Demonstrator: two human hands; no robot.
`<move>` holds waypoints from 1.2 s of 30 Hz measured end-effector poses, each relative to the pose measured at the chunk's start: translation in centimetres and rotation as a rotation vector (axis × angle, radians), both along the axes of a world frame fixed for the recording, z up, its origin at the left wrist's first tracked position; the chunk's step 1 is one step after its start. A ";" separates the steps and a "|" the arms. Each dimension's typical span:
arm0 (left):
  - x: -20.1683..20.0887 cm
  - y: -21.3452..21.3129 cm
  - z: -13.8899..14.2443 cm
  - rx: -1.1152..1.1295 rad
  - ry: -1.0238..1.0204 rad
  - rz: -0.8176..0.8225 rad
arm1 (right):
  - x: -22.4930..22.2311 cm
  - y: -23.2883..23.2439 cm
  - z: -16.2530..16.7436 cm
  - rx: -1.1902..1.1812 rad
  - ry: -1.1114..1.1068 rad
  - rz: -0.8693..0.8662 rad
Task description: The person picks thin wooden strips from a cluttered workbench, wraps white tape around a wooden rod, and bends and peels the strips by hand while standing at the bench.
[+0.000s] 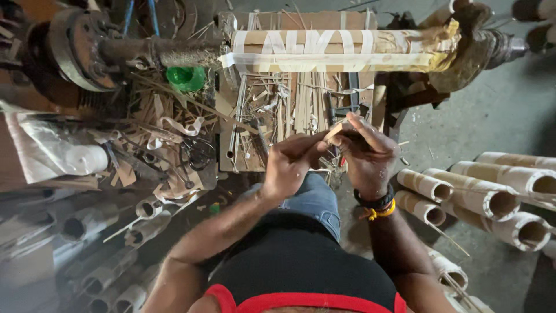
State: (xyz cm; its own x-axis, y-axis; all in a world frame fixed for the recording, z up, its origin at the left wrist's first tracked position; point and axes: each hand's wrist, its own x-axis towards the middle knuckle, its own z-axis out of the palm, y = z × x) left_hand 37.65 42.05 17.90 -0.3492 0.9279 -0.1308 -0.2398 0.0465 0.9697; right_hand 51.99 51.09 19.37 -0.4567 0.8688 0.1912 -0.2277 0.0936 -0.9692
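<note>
One head camera (worn), looking steeply down — close, over hands

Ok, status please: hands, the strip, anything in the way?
Left hand and right hand both pinch the strip. Taped roll beyond it, apart. Bamboo scraps under the hands.

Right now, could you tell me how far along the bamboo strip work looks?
Done: a taped bamboo tube sits on the machine, cut strips piled below. In hand: both hands, left hand and right hand, pinch one thin strip. Left: uncut bamboo tubes lie on the floor.
</note>
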 end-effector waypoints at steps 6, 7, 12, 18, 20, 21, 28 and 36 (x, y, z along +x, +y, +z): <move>-2.0 -1.3 -0.7 0.001 -0.325 -0.091 | -1.7 -2.7 -0.4 0.146 -0.124 -0.111; -2.5 -1.6 -0.8 -0.026 -0.285 -0.100 | -2.0 -3.1 -0.6 0.106 -0.094 -0.090; -5.0 -2.6 -1.3 -0.058 -0.248 -0.161 | -3.4 -4.5 -1.2 0.172 -0.185 -0.157; -6.6 -1.9 -1.7 0.028 -0.061 -0.197 | -4.6 -4.5 -1.5 0.005 -0.110 -0.205; -6.9 -1.2 -2.4 0.023 -0.008 -0.212 | -4.9 -4.0 -1.7 -0.029 -0.089 -0.218; -6.9 -0.7 -3.1 0.022 0.018 -0.219 | -5.0 -3.7 -2.0 -0.025 -0.107 -0.232; -4.2 7.9 -14.5 -0.089 -0.543 -0.285 | -7.4 2.1 -7.0 0.097 -0.198 -0.459; -1.6 15.7 -25.7 0.315 0.011 -0.369 | -8.2 10.8 -12.5 0.593 -0.605 -0.512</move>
State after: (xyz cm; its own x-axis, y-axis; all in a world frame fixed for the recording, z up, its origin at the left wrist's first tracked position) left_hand 36.02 57.73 -7.78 0.0109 0.9840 0.1780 -0.2524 -0.1696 0.9527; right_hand 43.83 61.93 6.86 -0.2170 0.8275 0.5178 0.4944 0.5505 -0.6727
